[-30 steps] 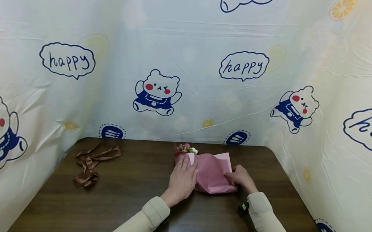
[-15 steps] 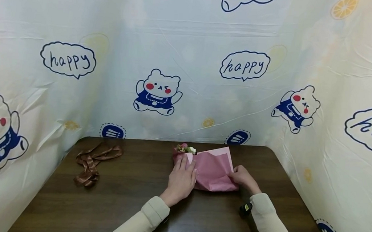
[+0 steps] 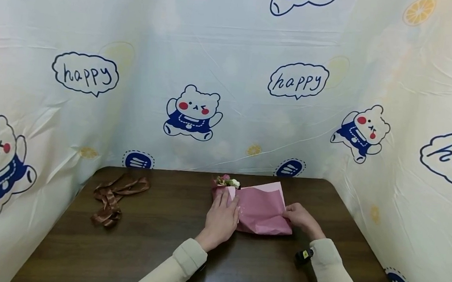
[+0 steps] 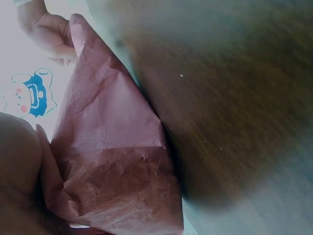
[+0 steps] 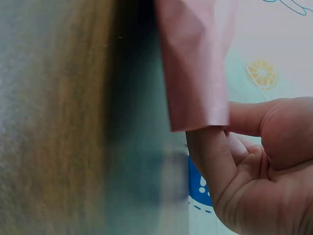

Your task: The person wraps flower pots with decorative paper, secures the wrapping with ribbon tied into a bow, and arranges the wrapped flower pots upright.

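Pink wrapping paper (image 3: 266, 210) lies around a small bunch of flowers (image 3: 227, 182), whose pink and white heads show at the upper left end. My left hand (image 3: 219, 220) rests on the wrapped part with its fingers extended. At the paper's right edge, my right hand (image 3: 303, 219) pinches the sheet between thumb and fingers. The right wrist view shows the paper's corner (image 5: 195, 83) between thumb and index finger of that hand. From the left wrist, the paper (image 4: 110, 112) spans between both hands, its near part creased. The stems are hidden inside.
A brown satin ribbon (image 3: 109, 202) lies loosely heaped on the left side of the dark wooden table (image 3: 153, 250). A printed curtain (image 3: 235, 128) with bears and lettering hangs behind the table and along its sides.
My right hand has moved a little to the right, drawing the paper's free edge outward so the sheet spreads wider. The left hand has stayed on the bouquet.
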The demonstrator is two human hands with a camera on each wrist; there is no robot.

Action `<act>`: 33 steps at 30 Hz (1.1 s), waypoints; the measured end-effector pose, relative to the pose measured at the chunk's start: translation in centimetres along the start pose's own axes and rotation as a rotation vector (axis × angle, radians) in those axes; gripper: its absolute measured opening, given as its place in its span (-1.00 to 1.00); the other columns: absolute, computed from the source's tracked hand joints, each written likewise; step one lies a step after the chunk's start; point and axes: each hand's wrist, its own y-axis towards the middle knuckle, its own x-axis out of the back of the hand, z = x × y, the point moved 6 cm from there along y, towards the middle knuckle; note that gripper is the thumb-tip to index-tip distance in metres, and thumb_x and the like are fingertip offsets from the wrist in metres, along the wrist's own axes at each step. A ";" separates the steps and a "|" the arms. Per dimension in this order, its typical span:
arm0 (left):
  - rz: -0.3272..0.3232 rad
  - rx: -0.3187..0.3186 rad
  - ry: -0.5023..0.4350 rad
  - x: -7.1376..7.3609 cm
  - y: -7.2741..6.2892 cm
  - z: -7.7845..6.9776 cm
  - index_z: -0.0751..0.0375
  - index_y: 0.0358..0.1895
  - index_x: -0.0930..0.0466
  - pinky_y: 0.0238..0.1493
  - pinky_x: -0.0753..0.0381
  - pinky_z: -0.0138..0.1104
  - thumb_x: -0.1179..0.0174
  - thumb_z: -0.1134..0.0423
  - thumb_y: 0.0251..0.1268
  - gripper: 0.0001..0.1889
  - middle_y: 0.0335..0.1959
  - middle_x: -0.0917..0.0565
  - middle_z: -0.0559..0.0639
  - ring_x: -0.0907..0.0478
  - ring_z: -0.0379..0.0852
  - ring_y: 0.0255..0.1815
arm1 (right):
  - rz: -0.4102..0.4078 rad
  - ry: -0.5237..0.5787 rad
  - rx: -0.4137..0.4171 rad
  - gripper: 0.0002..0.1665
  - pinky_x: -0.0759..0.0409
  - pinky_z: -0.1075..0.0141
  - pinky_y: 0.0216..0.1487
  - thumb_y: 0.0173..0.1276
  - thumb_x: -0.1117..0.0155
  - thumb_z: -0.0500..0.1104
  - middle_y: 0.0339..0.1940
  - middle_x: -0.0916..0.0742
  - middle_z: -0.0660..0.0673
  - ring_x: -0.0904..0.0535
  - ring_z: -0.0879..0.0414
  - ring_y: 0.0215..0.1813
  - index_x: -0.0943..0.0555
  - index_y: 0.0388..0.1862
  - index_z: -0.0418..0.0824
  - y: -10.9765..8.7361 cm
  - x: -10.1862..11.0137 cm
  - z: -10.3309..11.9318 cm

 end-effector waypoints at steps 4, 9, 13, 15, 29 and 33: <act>-0.010 -0.004 0.001 0.1 -0.1 -0.1 0.12 0.37 -0.54 0.49 -0.30 0.00 0.10 0.04 0.62 -0.54 0.47 -0.34 0.43 -0.30 0.38 0.48 | 0.072 0.086 -0.007 -0.71 -0.38 0.42 -0.52 0.49 -0.06 -0.36 -0.67 -0.46 0.03 -0.38 0.24 -0.59 -0.57 -0.47 -0.38 0.0 0.3 -0.3; -0.003 0.003 -0.016 0.0 -0.1 0.0 0.11 0.38 -0.53 0.47 -0.33 0.02 0.10 0.03 0.62 -0.54 0.47 -0.33 0.43 -0.29 0.39 0.48 | 0.087 0.098 -0.004 -0.66 -0.42 0.38 -0.49 0.57 -0.10 -0.24 -0.63 -0.51 0.01 -0.42 0.21 -0.55 -0.60 -0.44 -0.35 -0.2 0.6 -0.5; 0.017 0.013 -0.020 -0.1 -0.1 0.1 0.10 0.41 -0.51 0.47 -0.32 0.01 0.12 0.03 0.63 -0.53 0.49 -0.30 0.44 -0.26 0.37 0.50 | 0.106 0.059 -0.006 -0.60 -0.43 0.36 -0.44 0.52 -0.26 -0.03 -0.63 -0.59 0.02 -0.45 0.20 -0.52 -0.68 -0.37 -0.34 -0.7 0.7 -1.0; 0.022 0.015 -0.015 -0.1 -0.1 0.1 0.10 0.41 -0.50 0.49 -0.30 0.01 0.13 0.02 0.64 -0.53 0.50 -0.29 0.44 -0.25 0.37 0.51 | 0.129 0.050 -0.006 -0.60 -0.44 0.35 -0.43 0.49 -0.29 -0.01 -0.62 -0.61 0.02 -0.46 0.20 -0.52 -0.70 -0.34 -0.34 -1.0 0.6 -1.2; 0.001 -0.001 -0.020 0.0 -0.1 0.1 0.13 0.37 -0.55 0.49 -0.30 0.02 0.11 0.03 0.62 -0.54 0.48 -0.32 0.45 -0.26 0.39 0.50 | 0.182 0.148 -0.018 -0.76 -0.68 0.33 -0.34 0.43 -0.36 -0.18 -0.49 -0.73 -0.02 -0.61 0.20 -0.44 -0.73 -0.24 -0.39 -1.2 0.5 -2.1; -0.015 -0.004 -0.002 0.1 -0.1 0.0 0.13 0.36 -0.55 0.49 -0.30 0.02 0.10 0.03 0.62 -0.54 0.46 -0.34 0.45 -0.29 0.38 0.48 | 0.162 0.158 -0.025 -0.66 -0.55 0.39 -0.44 0.49 -0.30 -0.06 -0.57 -0.67 0.02 -0.53 0.24 -0.51 -0.70 -0.35 -0.31 -0.6 0.2 -2.5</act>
